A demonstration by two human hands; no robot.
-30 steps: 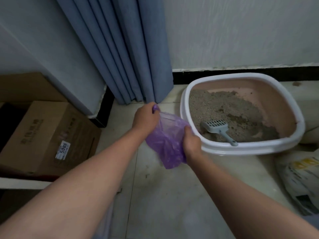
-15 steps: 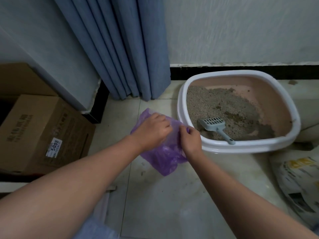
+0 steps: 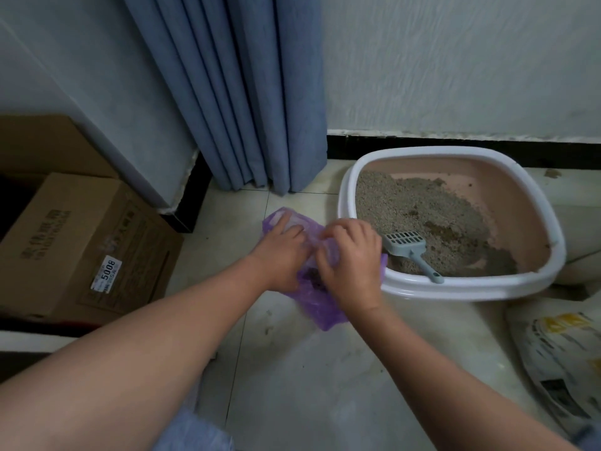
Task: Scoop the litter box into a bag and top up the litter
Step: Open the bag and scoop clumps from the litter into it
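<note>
Pale floor tiles met a white wall with a black skirting, and the work was set low at that junction. Both hands were on a thin purple plastic bag lying on the tiles just beside the litter box. The left hand had its fingers curled into the film near the bag's mouth, and the right hand was bent likewise, pinching the opposite lip. Dark matter, seemingly scooped waste, showed through the plastic between the wrists. The step in hand was judged to be opening or gathering the mouth of the bag; which of the two could not be settled.

To do it well, the thin film should be parted with light fingertip pulls and the mouth kept uppermost, so that the contents stay low in the bag.

A grey slotted scoop rested in the box, head on the litter, handle leaning toward the near rim. The litter was heaped to the left, with bare pink floor exposed on the right; topping up was judged outstanding. A printed sack, probably fresh litter, lay at the right edge. Blue curtains hung behind, and a cardboard box stood to the left. Nothing obstructed either hand, though the box rim crowded the right knuckles.
</note>
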